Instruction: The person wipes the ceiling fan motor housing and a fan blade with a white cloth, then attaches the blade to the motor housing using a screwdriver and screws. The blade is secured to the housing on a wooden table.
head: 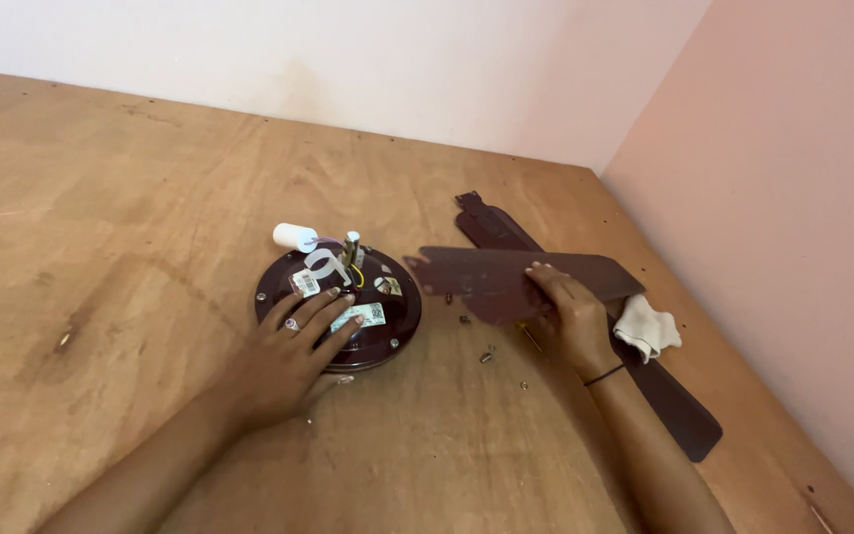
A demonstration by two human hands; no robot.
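Plywood fills the view: a broad wooden tabletop (150, 198) pushed into a corner of pale pink walls (793, 198).

One round dark-brown fan motor housing (340, 307) lies flat on it, under the left hand (294, 351). That hand rests palm-down with fingers spread over the near half of the housing, touching its top and the paper labels there; it presses rather than grips. Just beyond the fingertips a short shaft (352, 247) stands up from the hub, with a loop of wires and one white cylindrical capacitor (295, 236) beside it.

The right hand (570, 316) pinches one brown fan blade (521, 282) at its broad end, fingers on top, thumb hidden below; the blade points from the grip toward the housing, its narrow end just short of the rim. Two more blades (664, 396) lie under and past that hand, so three blades in all. One whitish cloth (646, 328) sits just right of the wrist. Several small screws (487, 355) are scattered between the two hands, about four or five; they are too small to count surely.

The housing looks heavy, rigid metal, best held by its rim, not by the wires. The blade looks light, thin and stiff, likely a little springy; held at one end it may sag, so a grip nearer the middle would steady it.
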